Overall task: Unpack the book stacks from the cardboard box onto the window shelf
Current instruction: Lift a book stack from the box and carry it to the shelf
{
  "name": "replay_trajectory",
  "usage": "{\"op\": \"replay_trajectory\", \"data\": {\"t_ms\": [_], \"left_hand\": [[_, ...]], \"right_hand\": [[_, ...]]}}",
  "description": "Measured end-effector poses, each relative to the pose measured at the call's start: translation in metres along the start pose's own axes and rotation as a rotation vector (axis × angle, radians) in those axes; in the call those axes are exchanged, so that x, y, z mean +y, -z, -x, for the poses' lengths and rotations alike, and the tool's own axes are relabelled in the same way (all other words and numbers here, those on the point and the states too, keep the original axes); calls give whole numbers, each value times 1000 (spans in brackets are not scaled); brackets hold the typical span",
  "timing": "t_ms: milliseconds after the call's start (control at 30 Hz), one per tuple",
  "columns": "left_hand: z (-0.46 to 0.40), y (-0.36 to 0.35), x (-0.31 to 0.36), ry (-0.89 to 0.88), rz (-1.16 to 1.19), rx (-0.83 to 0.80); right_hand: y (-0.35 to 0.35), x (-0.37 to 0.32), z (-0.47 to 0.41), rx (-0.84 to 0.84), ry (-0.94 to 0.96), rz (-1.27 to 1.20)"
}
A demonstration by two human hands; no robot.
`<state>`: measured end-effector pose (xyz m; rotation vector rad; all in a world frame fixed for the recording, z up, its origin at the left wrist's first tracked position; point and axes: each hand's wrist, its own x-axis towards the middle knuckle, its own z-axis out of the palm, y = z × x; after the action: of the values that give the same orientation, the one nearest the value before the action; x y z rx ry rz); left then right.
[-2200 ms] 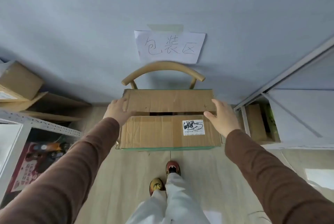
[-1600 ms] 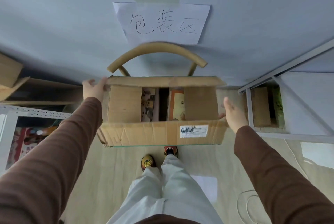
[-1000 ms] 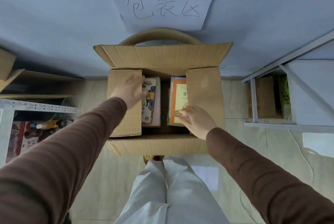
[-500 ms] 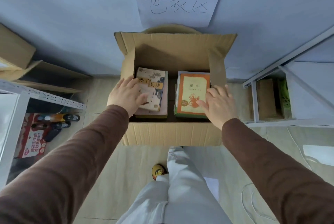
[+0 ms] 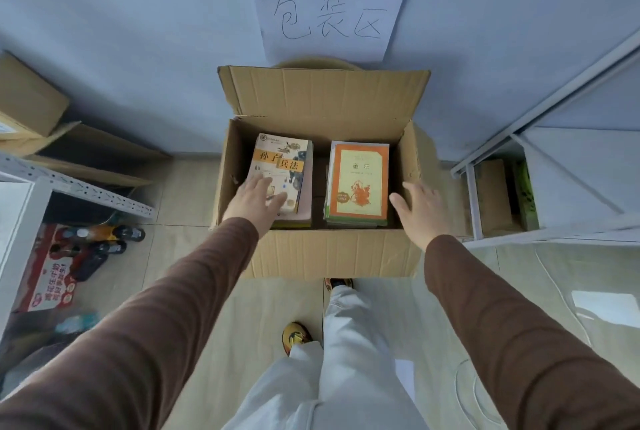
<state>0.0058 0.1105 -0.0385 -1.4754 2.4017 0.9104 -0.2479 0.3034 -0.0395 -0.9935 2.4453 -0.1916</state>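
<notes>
Resting left hand (image 5: 254, 201) on left book stack (image 5: 282, 176)

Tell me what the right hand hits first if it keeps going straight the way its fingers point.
The right hand, fingers straight, points forward and slightly left along the box's right side. It would likely meet that right wall first, or the orange book stack beside it; depth is unclear here.

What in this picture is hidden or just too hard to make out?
Head view only:
- Left book stack: near corner covered by the left hand.
- Both stacks' lower books, including the right book stack: hidden under the top covers.
- Chair: mostly behind the cardboard box.
- Window shelf: cannot tell where it is.
- Small cover print: too small.
</notes>
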Motion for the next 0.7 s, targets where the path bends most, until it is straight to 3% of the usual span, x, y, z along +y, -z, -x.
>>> {"op": "replay_trajectory", "data": {"t_ms": [100, 267, 500, 700], "left_hand": [[-16, -31, 37, 53, 185, -127], [-70, -91, 71, 225, 341, -245], [-140, -146, 74, 540, 634, -279], [-149, -170, 85, 586, 743, -259]], "right_hand": [[-18, -6, -24, -94, -116, -332], [-57, 6, -80, -248, -366, -616], [-107, 29, -139, -375, -606, -849], [-125, 29, -144, -327, -647, -944]]}}
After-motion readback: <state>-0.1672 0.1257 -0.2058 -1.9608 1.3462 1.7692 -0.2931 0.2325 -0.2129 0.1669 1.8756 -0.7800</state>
